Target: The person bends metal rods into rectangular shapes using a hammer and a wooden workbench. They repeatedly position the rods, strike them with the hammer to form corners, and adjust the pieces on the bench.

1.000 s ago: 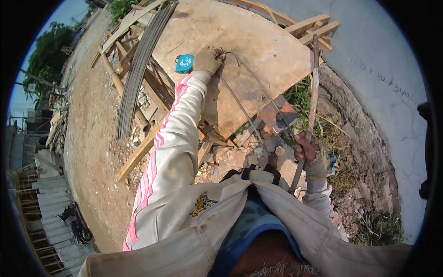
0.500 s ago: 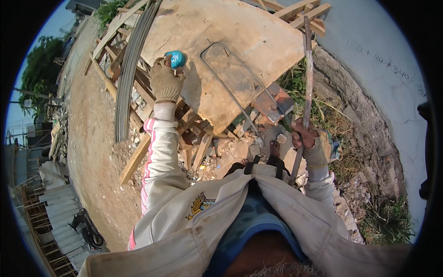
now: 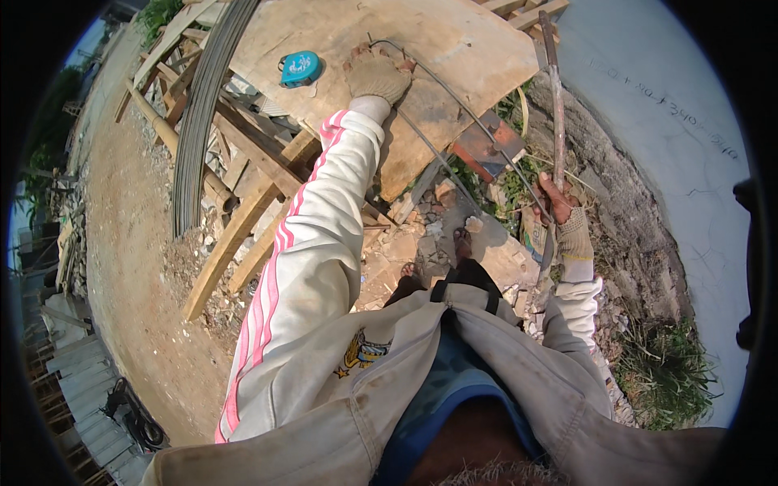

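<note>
Bent rod (image 3: 478, 120): one, with two legs; its bend lay under the left fingers, one leg reaching the right fingers.
Left hand (image 3: 377, 78): one, fingers curled over the bend; how firmly they closed, I could not tell.
Right hand (image 3: 561, 202): one, fingers clamped round the stick.
Stick (image 3: 553, 105): one, rising beyond the right fingers.
Tape measure (image 3: 301, 69): one, left of the left fingers.
Board (image 3: 478, 57): one, beneath the left fingers.
Change: half a second earlier, the left fingers were on the tape measure, away from the rod.
</note>
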`<state>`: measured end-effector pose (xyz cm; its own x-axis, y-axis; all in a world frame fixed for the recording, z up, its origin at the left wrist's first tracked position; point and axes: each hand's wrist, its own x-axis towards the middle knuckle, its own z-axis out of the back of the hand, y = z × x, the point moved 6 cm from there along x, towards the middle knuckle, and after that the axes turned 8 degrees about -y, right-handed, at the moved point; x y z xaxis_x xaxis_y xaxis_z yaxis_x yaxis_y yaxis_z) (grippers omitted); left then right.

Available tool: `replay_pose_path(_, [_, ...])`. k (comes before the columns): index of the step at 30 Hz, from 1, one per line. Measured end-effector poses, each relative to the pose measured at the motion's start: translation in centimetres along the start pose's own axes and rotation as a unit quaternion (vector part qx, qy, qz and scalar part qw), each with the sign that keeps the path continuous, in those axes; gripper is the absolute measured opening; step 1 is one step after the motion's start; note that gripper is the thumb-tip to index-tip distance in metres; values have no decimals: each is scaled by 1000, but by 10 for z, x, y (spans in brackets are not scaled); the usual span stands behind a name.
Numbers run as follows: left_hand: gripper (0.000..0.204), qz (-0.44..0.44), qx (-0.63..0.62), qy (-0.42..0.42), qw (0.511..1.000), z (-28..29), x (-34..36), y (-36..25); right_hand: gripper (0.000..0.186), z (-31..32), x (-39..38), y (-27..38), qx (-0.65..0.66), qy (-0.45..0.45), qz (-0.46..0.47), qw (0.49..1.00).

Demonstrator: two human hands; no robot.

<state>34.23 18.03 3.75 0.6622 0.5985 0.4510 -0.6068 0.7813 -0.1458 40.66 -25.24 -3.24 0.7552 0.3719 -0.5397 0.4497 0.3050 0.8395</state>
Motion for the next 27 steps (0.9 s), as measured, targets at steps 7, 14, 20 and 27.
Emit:
replay_pose_path(7, [75, 38, -7, -18, 999, -7, -1, 1, 30, 92, -106, -15, -284, -232, 309, 878])
replay_pose_path(14, [76, 21, -13, 24, 999, -8, -1, -7, 25, 129, -176, -45, -316, -315, 294, 846])
replay_pose_path(20, [83, 28, 3, -11, 1000, -7, -1, -11, 27, 158, -152, -42, -325, -173, 288, 884])
replay_pose_path(27, [93, 101, 24, 12, 995, -4, -5, -15, 20, 193, -127, -61, -300, -73, 278, 910])
